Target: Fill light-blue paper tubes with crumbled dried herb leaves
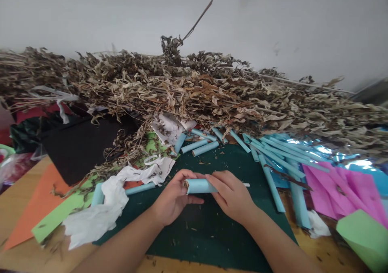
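Holding the blue paper roll (200,186) level, over the dark green sheet (194,240) on the wooden counter (18,194)! Pinching its 3 o'clock end between thumb and fingers of the right hand (232,196), curling the left hand (174,198) loosely around its 9 o'clock end, showing brownish bits in the open mouth there. Looking out from the roll now, facing shorter blue tubes (205,148) at 12 o'clock, with a broad heap of dried plants (197,89) farther off, stretching from 10 to 2. Swinging round to 2 o'clock, meeting a pile of long blue tubes (279,161); at 3, passing pink paper (345,188), then, between 3 and 4, a light green sheet (362,236). Crossing to 9 o'clock, finding crumpled white tissue (113,196), an orange sheet (36,208) farther out, and at 10, reaching a black sheet (85,143)
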`<move>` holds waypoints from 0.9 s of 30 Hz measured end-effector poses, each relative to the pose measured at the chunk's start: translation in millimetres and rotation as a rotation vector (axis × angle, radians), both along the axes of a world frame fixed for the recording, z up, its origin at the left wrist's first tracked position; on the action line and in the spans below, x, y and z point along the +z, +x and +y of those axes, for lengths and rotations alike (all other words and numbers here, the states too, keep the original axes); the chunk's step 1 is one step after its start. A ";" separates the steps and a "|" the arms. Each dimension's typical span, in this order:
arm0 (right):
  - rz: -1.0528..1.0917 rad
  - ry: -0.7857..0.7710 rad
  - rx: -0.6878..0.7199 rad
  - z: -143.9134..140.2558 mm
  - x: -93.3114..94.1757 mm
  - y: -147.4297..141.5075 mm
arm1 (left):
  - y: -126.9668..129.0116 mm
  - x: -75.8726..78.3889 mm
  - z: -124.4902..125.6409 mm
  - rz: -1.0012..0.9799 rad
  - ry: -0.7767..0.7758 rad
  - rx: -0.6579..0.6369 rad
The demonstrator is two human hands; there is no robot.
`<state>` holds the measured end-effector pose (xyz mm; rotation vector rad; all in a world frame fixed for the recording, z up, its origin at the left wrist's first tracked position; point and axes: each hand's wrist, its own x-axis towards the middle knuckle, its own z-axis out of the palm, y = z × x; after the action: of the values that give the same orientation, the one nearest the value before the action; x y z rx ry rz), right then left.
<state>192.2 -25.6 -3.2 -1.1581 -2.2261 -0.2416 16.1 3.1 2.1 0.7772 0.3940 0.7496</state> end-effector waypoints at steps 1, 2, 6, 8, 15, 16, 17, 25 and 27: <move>-0.005 0.012 -0.002 0.3 1.2 -0.6 | 0.3 -0.5 -0.7 -0.003 -0.001 -0.008; -0.008 0.023 -0.006 0.6 2.2 -0.9 | 0.5 -1.2 -1.4 -0.003 -0.003 -0.014; 0.000 0.032 -0.011 1.2 2.6 -1.0 | 0.8 -4.0 -3.1 0.014 -0.053 -0.013; 0.017 0.010 0.001 1.3 0.5 -1.3 | 0.5 -3.3 -2.8 0.023 -0.065 -0.005; 0.125 -0.181 0.054 3.6 -7.2 -4.2 | -5.0 9.5 3.1 0.005 0.082 0.137; 0.132 -0.191 0.046 3.8 -7.6 -3.7 | -6.7 10.3 4.3 0.023 0.171 0.210; 0.142 -0.199 0.028 3.8 -7.8 -2.8 | -8.6 10.4 5.4 0.055 0.284 0.283; 0.117 -0.184 -0.069 1.9 -5.9 0.6 | -17.5 4.6 8.7 0.650 1.039 0.512; 0.088 -0.152 -0.089 2.4 -5.8 0.0 | -15.5 5.0 8.0 0.774 1.075 0.565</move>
<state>192.3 -23.2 -9.1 -1.3245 -2.1485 -0.0561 0.5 11.1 7.2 2.0440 0.9547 1.1857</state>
